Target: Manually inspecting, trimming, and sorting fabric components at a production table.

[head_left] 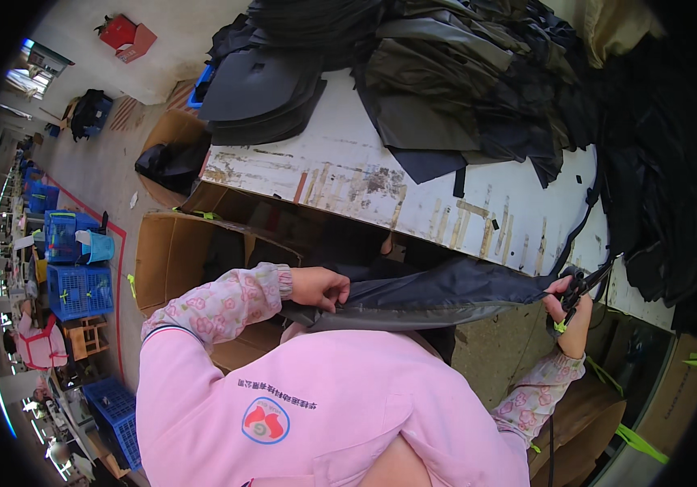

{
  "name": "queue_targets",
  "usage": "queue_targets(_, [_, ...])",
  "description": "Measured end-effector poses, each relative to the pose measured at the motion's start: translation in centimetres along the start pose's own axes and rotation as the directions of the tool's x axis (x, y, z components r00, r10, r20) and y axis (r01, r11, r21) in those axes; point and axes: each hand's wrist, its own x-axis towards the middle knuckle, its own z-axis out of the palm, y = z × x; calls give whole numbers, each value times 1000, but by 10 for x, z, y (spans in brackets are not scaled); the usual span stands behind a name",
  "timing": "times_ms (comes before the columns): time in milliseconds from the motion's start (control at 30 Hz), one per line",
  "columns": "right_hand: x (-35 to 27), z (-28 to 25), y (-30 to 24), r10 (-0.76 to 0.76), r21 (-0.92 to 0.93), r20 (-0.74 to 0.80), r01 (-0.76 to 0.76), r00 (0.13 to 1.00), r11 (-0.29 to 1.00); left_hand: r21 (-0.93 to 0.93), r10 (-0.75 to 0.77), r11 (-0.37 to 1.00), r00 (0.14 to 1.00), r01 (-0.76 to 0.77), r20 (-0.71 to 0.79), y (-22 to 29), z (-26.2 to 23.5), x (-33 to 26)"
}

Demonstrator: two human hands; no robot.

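Note:
A long piece of dark, shiny fabric (438, 296) is stretched in front of my body, along the near edge of the table. Its left end is pinched by my left hand (322, 288), fingers curled closed. At the fabric's right end, my right hand (569, 312) is closed round a black hand tool (577, 288) whose exact kind I cannot make out. The right thumb and fingertips sit against the fabric's corner, and whether they also grip it is unclear. A scrap of yellow-green strip hangs by the right hand.
The worn white table (348, 162) bears heaped dark fabric (462, 89) and stacked black panels (259, 93). Cardboard boxes (162, 260) stand at the left, with another box (584, 414) at the lower right. Blue crates (81, 290) line the floor farther left, near a person in pink (40, 341).

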Motion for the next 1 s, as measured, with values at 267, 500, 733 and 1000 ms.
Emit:
queue_targets(267, [14, 8, 0, -84, -22, 8, 84, 996, 996, 402, 394, 907, 600, -129, -696, 72, -91, -90])
queue_targets(500, [53, 56, -14, -38, 12, 111, 36, 993, 999, 701, 665, 659, 223, 272, -713, 98, -153, -94])
queue_targets(733, [79, 87, -3, -48, -34, 116, 53, 992, 998, 729, 717, 681, 267, -70, -644, 120, -129, -6])
queue_targets(1000, [74, 86, -9, -25, 26, 157, 22, 987, 999, 661, 707, 638, 640, -395, -300, 161, -64, 115])
